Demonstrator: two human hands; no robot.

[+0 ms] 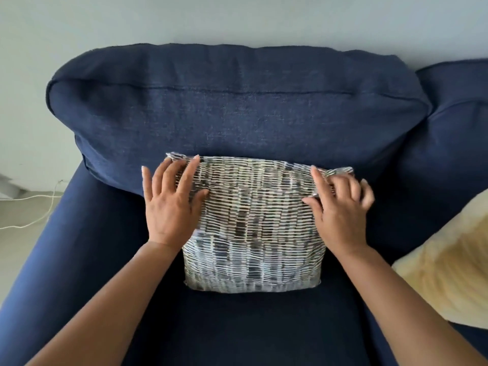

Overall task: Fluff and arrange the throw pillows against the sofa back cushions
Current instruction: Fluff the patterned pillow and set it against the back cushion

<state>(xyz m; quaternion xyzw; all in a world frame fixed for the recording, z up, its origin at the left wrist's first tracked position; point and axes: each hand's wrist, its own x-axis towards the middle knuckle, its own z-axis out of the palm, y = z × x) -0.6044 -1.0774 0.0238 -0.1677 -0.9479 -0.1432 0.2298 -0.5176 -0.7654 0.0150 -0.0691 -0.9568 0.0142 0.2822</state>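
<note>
A throw pillow (253,228) with a white and dark dashed pattern stands on the navy sofa seat, leaning on the navy back cushion (237,107). My left hand (171,204) lies flat on the pillow's upper left part, fingers spread. Over the pillow's upper right corner my right hand (340,204) is slightly blurred, with its fingers curled loosely at that corner. Whether it grips the fabric is unclear.
A pale yellow fluffy pillow (449,265) lies on the seat at the right edge. A second navy back cushion (459,122) is at the right. The sofa's left arm (52,247) borders a light floor with a white cable (39,204).
</note>
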